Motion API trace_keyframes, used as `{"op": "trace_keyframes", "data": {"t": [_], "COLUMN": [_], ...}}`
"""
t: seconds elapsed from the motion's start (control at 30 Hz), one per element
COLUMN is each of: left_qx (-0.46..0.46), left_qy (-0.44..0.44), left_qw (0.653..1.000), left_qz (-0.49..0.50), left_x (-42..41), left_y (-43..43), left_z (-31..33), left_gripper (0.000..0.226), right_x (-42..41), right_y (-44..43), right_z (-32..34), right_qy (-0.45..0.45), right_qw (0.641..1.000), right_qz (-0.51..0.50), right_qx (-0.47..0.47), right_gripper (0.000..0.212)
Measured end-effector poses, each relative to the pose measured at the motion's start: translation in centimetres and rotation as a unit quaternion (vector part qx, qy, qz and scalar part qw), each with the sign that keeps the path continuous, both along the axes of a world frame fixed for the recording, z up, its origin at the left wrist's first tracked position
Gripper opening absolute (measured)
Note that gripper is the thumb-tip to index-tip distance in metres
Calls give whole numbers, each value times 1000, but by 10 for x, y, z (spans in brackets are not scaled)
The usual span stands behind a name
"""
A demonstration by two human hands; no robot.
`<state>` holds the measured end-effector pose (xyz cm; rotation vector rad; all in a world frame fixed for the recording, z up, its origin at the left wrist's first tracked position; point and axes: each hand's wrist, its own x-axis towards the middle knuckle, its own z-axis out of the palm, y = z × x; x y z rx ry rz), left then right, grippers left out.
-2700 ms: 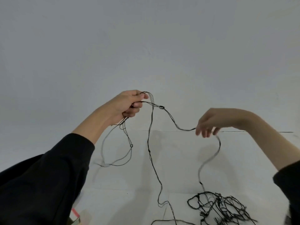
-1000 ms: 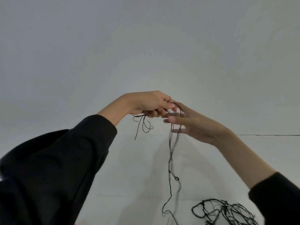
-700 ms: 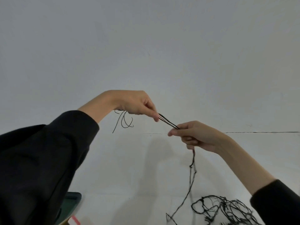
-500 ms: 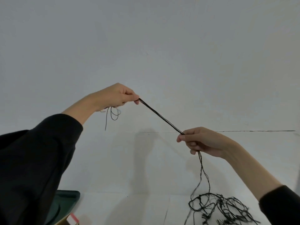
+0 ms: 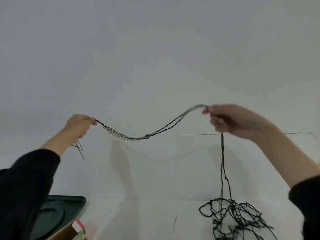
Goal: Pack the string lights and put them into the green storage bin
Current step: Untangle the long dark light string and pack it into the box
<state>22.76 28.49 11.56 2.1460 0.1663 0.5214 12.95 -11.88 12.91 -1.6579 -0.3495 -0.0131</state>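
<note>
Hands pulled wider apart than before, left hand point(image 5: 78, 126) pinching the string lights point(image 5: 147, 136), right hand point(image 5: 230, 120) clamped on them too, strands sagging between, rest hanging below right hand into a tangle, green storage bin point(image 5: 69, 205) low beneath left hand.

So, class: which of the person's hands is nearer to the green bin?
Left. The left hand is raised above the green bin; the right hand is far off to the side, above the heap of string lights.
</note>
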Motion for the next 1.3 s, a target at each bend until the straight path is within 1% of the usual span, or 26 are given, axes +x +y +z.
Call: {"op": "trace_keyframes", "data": {"t": [0.03, 0.13, 0.2, 0.23, 0.27, 0.3, 0.33, 0.37, 0.4, 0.43, 0.47, 0.5, 0.57, 0.63, 0.67, 0.7, 0.73, 0.8, 0.83, 0.87, 0.93, 0.97, 1.0, 1.07, 1.13, 1.3], "left_qx": [27, 107, 205, 277, 344, 385, 379, 304, 197, 83, -17, -79, -97, -68, -63, -68, -84, -137, -161, -169, -141, -116, -96, -79, -61, -12], "left_qy": [14, 68, 152, 202, 233, 221, 176, 118, 58, 15, 0, -5, -24, -61, -86, -106, -122, -130, -124, -110, -66, -44, -27, -16, -16, 30], "left_qw": [999, 987, 956, 924, 891, 876, 887, 918, 941, 941, 925, 904, 885, 892, 897, 901, 904, 909, 910, 911, 914, 912, 907, 899, 898, 905], "left_qz": [-26, -98, -147, -168, -182, -188, -199, -225, -270, -328, -381, -421, -454, -442, -428, -415, -401, -372, -361, -359, -376, -392, -408, -431, -436, -424], "left_x": [-1, 1, -2, -6, -8, -11, -18, -28, -37, -45, -52, -58, -65, -65, -63, -60, -57, -53, -51, -48, -45, -45, -46, -51, -54, -47], "left_y": [-10, -39, -57, -66, -76, -85, -95, -106, -116, -127, -137, -144, -154, -157, -156, -154, -151, -141, -135, -129, -118, -116, -117, -126, -137, -144], "left_z": [-8, -26, -26, -21, -15, -6, 5, 19, 33, 47, 58, 65, 73, 75, 75, 76, 77, 81, 81, 81, 76, 73, 71, 69, 68, 54], "left_gripper": [15, 22, 20, 18, 26, 46, 62, 67, 64, 63, 65, 68, 53, 31, 28, 29, 30, 31, 30, 30, 30, 30, 29, 24, 18, 22], "right_x": [2, 6, 8, 8, 8, 7, 6, 6, 8, 10, 11, 12, 12, 14, 15, 16, 16, 16, 16, 16, 15, 13, 11, 6, 7, 16], "right_y": [10, 43, 61, 68, 73, 78, 82, 85, 89, 92, 94, 96, 95, 86, 81, 75, 69, 58, 52, 45, 36, 33, 33, 42, 54, 70], "right_z": [20, 71, 94, 102, 109, 113, 116, 117, 118, 118, 117, 117, 119, 125, 127, 127, 125, 115, 112, 113, 124, 134, 143, 156, 161, 161], "right_qy": [-26, -82, -104, -111, -111, -105, -100, -103, -119, -139, -153, -155, -147, -134, -125, -115, -99, -54, -44, -51, -101, -134, -159, -175, -188, -195], "right_qw": [1000, 987, 975, 968, 959, 948, 938, 933, 936, 943, 950, 956, 963, 971, 971, 960, 935, 863, 851, 867, 934, 953, 959, 951, 938, 950], "right_qz": [7, -8, -23, -29, -30, -25, -19, -22, -35, -53, -63, -57, -32, -33, -35, -38, -43, -49, -55, -65, -105, -122, -128, -123, -153, -179], "right_qx": [-17, -138, -197, -224, -259, -300, -332, -343, -329, -297, -264, -244, -224, -193, -201, -251, -338, -500, -520, -492, -327, -244, -198, -223, -249, -164], "right_gripper": [16, 17, 16, 17, 17, 17, 17, 18, 20, 23, 25, 27, 28, 26, 28, 29, 31, 26, 23, 23, 24, 23, 22, 21, 22, 18]}}
